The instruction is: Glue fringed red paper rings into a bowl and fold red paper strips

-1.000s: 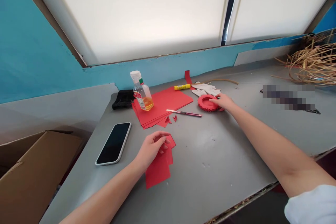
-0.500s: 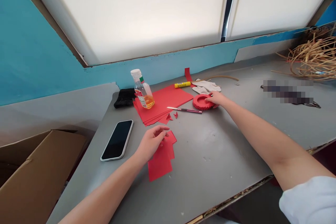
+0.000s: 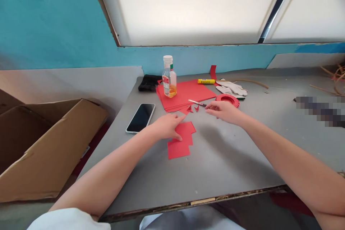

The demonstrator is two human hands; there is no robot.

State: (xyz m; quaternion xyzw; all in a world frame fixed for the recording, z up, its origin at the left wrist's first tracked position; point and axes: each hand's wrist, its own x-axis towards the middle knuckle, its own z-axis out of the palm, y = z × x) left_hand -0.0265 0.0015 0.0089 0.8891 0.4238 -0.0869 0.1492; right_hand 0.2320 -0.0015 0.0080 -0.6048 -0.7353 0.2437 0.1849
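Note:
My left hand point(image 3: 167, 126) reaches over several cut red paper pieces point(image 3: 181, 149) that overlap on the table. Its index finger and thumb are apart, and the thumb lies at the pieces' edge. My right hand point(image 3: 223, 111) hovers with loosely spread fingers and holds nothing visible. Behind it sits a red ring with a ridged rim point(image 3: 234, 100), partly covered by the hand. A craft knife point(image 3: 196, 102) lies near those fingertips, its handle end hidden. Small folded red paper pieces point(image 3: 190, 109) rest between my hands, in front of a stack of red paper sheets point(image 3: 185, 91).
A bottle of amber liquid point(image 3: 169, 79) stands on the red sheets. Around it are a glue stick point(image 3: 206, 81), white gloves point(image 3: 231, 88), a black pouch point(image 3: 149, 83) and a phone point(image 3: 140, 118). A cardboard box point(image 3: 59, 154) stands left of the table.
My right hand has let go of the red ring and moved left, toward the folded pieces. My left hand has opened over the paper pieces. The view has turned to the right.

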